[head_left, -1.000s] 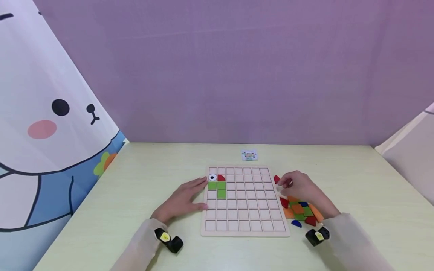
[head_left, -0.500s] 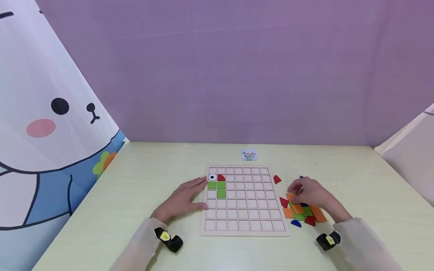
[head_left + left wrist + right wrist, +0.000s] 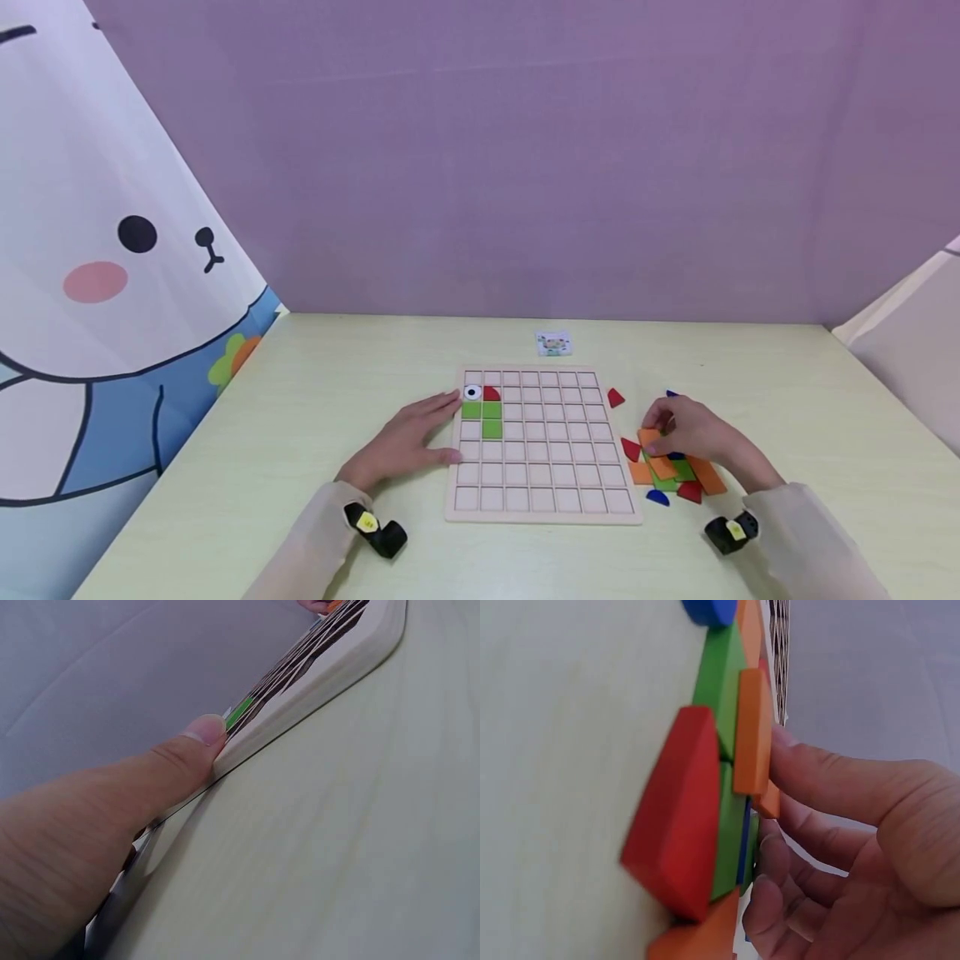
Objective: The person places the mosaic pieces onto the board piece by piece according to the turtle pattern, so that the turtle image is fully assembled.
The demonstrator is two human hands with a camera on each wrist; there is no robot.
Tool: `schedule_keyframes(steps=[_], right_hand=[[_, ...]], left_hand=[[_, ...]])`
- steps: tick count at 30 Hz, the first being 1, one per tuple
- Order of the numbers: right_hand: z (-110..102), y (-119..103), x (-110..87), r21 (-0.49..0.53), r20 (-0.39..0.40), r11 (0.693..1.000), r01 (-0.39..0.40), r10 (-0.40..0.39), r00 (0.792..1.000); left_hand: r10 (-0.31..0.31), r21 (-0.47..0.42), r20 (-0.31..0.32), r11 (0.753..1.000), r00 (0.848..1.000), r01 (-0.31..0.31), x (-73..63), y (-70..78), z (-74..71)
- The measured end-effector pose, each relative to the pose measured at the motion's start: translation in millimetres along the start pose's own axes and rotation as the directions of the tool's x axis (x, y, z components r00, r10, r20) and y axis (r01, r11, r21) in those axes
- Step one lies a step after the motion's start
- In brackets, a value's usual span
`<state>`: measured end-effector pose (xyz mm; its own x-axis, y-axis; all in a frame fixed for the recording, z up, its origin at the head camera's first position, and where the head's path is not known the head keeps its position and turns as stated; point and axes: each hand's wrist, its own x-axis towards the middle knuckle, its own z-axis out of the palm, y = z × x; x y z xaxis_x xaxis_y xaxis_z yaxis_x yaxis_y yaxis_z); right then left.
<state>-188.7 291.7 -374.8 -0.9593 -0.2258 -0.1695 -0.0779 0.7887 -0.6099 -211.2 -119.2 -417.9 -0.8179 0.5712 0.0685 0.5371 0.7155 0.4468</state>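
Observation:
My left hand rests at the left side of the wooden grid board, fingers spread straight. Its thumb lies on the board's rim in the left wrist view. An eye tile, a red quarter-round piece and three green squares fill cells at the upper left. My right hand is over a pile of coloured blocks, its thumb and curled fingers pinching an orange block. Another orange block lies close by the thumb. The fingers partly hide the pile.
A small printed card lies behind the board. Red pieces sit by the board's right edge. A blue half-round piece is at the pile's near side, and a long orange block at its right.
My right hand has moved from beside the far red piece to the right and nearer, onto the orange blocks in the pile. The left hand stays in place on the board.

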Motion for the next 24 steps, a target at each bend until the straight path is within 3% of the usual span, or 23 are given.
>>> schedule_keyframes(steps=[15, 24], right_hand=[[1, 3, 0.1, 0.006, -0.064, 0.991, 0.134, -0.134, 0.989], [-3, -8, 3.4, 0.041, -0.067, 0.992, 0.118, -0.115, 0.991]], left_hand=[[0.009, 0.003, -0.003, 1.000, 1.000, -0.009, -0.5, 2.0, -1.4], [0.002, 0.005, -0.001, 1.000, 1.000, -0.002, 0.0, 0.8, 0.2]])
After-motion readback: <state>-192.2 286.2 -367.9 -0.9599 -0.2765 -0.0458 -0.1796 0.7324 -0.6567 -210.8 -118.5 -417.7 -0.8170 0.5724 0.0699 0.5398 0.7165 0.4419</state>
